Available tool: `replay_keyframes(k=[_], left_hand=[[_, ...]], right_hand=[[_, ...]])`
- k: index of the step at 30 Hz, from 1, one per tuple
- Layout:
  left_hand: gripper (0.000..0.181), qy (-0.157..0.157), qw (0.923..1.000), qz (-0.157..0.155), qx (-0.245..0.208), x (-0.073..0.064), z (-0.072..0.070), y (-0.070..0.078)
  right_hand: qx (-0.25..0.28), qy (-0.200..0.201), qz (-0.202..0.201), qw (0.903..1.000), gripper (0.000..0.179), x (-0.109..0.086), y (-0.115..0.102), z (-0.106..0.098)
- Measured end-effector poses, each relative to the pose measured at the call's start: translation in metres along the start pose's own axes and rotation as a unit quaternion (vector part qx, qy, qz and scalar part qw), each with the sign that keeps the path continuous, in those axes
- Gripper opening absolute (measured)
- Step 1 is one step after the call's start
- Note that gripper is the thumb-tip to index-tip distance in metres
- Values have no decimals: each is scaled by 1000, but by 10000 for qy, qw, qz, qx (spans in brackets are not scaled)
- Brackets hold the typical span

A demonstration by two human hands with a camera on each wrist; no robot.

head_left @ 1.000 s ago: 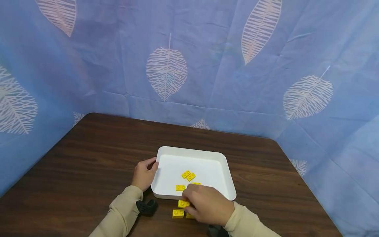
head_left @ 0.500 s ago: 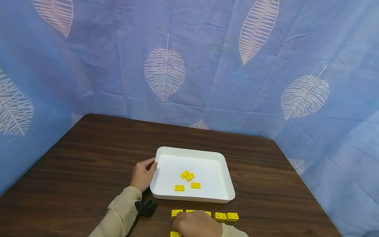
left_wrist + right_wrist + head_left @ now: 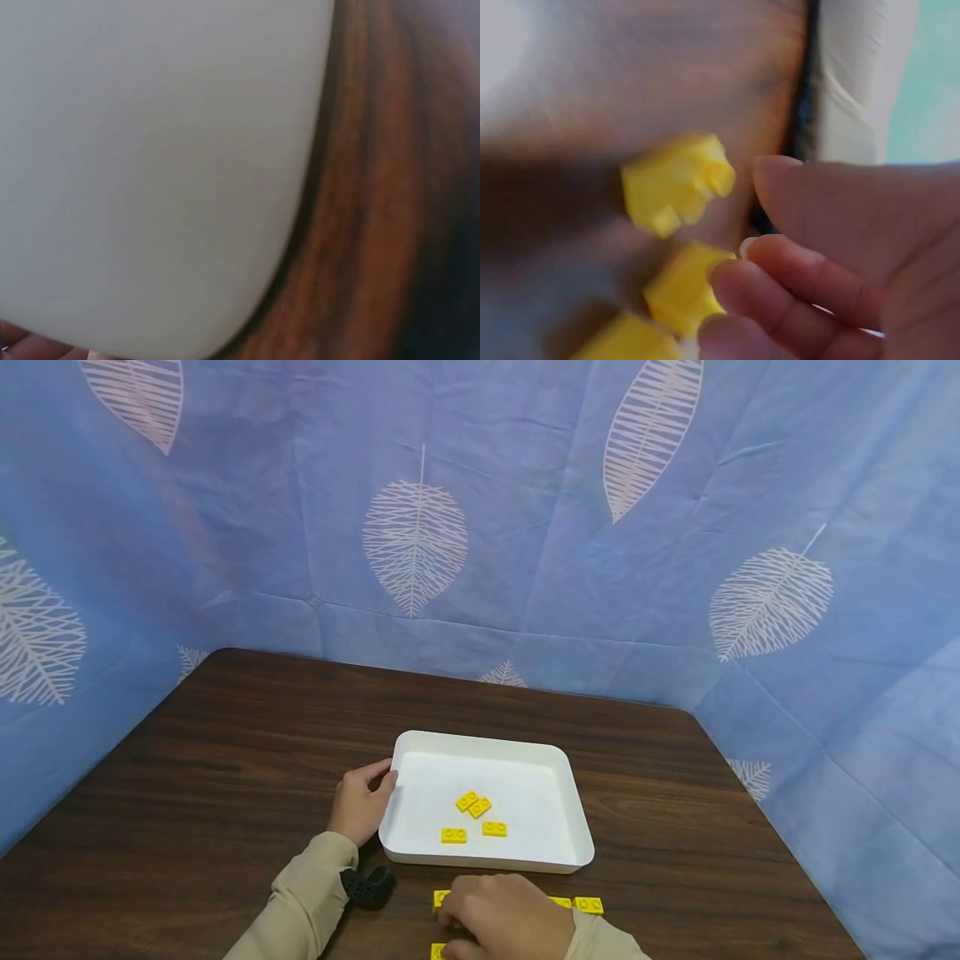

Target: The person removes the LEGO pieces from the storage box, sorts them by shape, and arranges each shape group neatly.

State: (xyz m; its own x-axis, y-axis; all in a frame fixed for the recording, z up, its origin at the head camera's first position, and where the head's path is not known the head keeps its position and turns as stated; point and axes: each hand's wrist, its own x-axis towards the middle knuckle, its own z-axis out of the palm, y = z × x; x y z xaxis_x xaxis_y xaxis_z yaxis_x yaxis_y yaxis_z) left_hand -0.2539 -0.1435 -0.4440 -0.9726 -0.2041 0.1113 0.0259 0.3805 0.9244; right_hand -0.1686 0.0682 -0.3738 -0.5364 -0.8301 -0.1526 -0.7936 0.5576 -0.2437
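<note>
Blue leaf-print cloth hung behind dark wood-grain table. Lone yellow two-stud plastic brick lay near side of yellow brick row, at left end; apparently just set down. Right hand over row, thumb and fingers apart, nothing pinched: seemingly freed. Second earlier, right fingertips met brick just near of tray; that brick gone from there. Unchanged: left hand gripping left edge of white rectangular tray, four yellow bricks inside.
</note>
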Motion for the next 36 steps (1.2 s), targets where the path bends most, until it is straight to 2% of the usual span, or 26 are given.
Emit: replay_keyframes(k=[6,11,18,24,29,36], left_hand=[[35,33,10000,1,71,0,0,-2],[34,42,10000,8,70,0,1,-3],[35,-3,10000,-37,59,0,1,-2],[34,38,10000,-17,65,0,1,0],[33,39,10000,34,58,0,2,1],[35,-21,10000,-80,-19,0,0,1]], right_hand=[[347,697,444,9960,14,-1,20,-22],[594,999,731,9905,17,1,49,-26],[695,1071,1257,9838,18,7,83,-17],[736,1032,1733,9767,18,13,99,-8],[802,903,1759,9770,12,16,104,-3],[790,870,1801,9766,10,18,105,-3]])
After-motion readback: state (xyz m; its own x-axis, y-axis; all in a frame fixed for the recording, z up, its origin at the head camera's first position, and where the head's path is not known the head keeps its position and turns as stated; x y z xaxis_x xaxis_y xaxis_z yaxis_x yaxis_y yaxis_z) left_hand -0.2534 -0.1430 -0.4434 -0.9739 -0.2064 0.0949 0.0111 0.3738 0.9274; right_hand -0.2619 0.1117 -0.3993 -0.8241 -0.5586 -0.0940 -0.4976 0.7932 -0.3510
